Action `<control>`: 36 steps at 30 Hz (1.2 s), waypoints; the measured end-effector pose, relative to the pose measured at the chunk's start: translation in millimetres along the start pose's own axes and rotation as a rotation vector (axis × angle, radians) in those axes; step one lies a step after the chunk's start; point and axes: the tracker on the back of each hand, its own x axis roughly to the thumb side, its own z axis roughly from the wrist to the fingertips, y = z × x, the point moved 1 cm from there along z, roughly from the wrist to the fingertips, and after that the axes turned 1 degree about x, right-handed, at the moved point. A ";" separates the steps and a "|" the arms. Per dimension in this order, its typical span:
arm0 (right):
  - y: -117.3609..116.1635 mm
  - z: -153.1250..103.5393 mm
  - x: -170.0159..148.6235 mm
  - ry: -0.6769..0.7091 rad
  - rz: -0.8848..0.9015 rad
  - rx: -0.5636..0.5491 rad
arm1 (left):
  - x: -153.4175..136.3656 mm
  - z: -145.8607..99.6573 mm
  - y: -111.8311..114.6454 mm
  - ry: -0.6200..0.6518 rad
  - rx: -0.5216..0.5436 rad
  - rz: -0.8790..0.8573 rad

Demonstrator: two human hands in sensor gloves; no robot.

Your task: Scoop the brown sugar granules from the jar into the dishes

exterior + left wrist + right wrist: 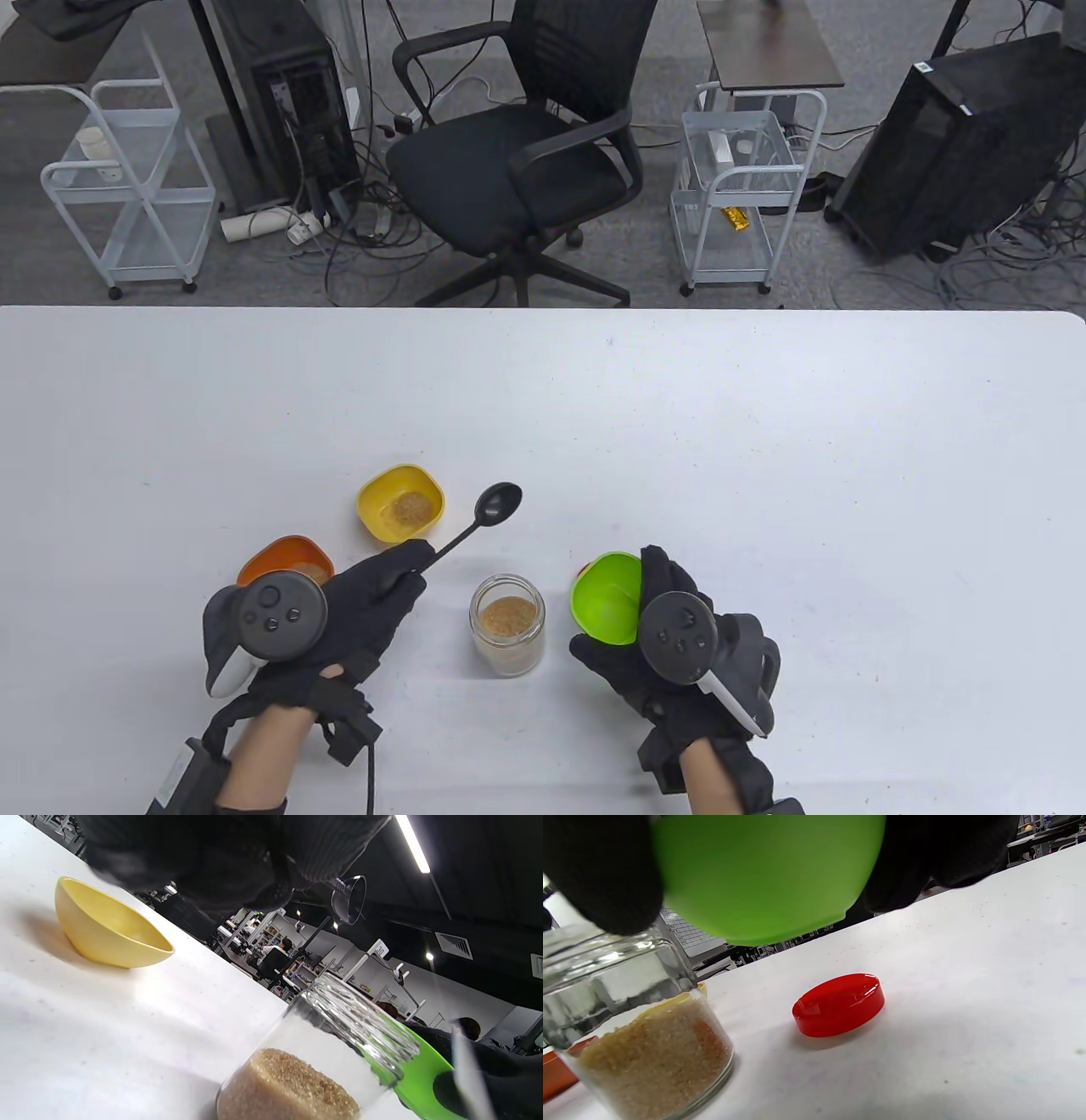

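Bright, even overhead light fills the room; a ceiling strip light (410,844) glares white in the left wrist view. The counter (764,441) blows out pale, with soft shadows under things. Close up, the glass jar (339,1052) and green dish (763,874) blur, and both wrist views tilt and bend at the edges.

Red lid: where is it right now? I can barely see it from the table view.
The red lid lies flat on the table, right of the jar, beneath the green dish gripped by the right hand.

Three dishes (400,503), one jar (507,624), one spoon (496,504)
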 end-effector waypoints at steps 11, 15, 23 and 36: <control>1.9 -0.5 -2.0 -0.005 0.006 0.002 | 27.0 2.1 -37.4 0.030 -0.224 0.234; 1.2 -0.7 -2.3 -0.006 0.001 0.014 | 39.7 4.5 -41.4 0.027 -0.304 0.351; 1.0 -1.5 -2.9 -0.010 -0.018 0.023 | 58.6 14.9 -35.1 0.026 -0.422 0.467; 0.3 -3.2 -4.4 -0.023 -0.030 0.030 | 111.9 32.6 -14.7 0.023 -0.586 0.809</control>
